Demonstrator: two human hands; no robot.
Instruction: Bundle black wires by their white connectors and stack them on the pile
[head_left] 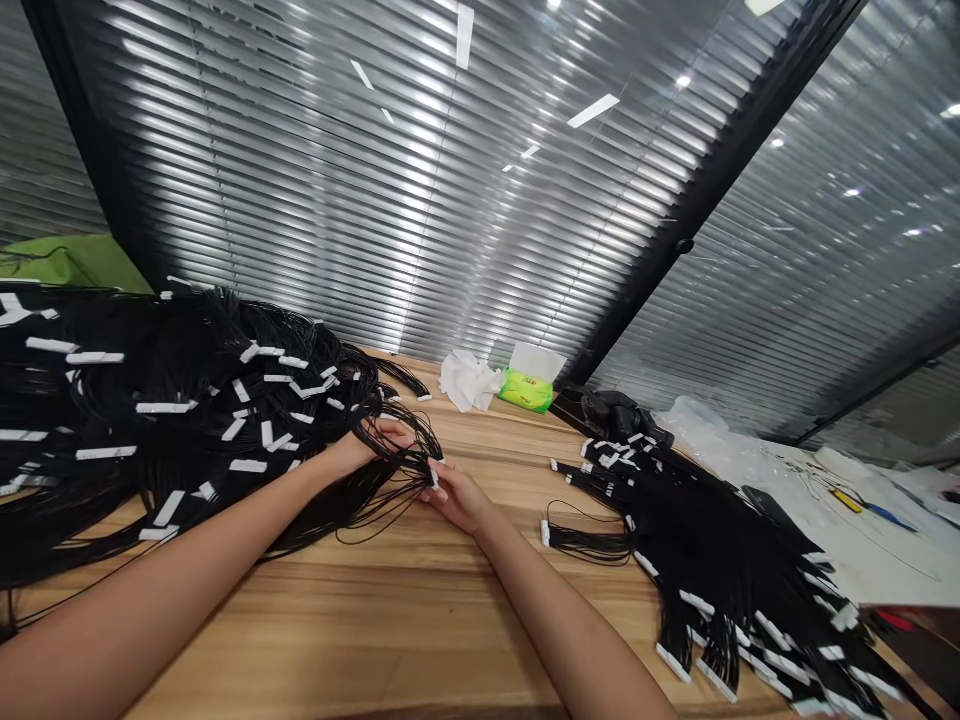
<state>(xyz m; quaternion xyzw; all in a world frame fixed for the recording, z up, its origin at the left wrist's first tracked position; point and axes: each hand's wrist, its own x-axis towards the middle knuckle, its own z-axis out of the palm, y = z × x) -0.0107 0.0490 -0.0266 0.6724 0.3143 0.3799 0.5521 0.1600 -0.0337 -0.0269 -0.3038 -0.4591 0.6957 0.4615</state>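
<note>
Wooden tabletop (480,600), left hand (379,445) curled around black wires (397,470), right hand (457,497) pinching a white connector (433,478).

The bundled wires (187,400) were glossy black, dotted with white connectors (165,407) at their ends, and the sheaf (720,560) on the right matched them. The desk (420,620) showed honey-brown wood with darker streaked grain. Behind it, silver window blinds (300,200) ran in bright and dark stripes between black frames (720,180). A tissue pack (526,390) was vivid green and yellow, beside crumpled white tissue (469,380).
</note>
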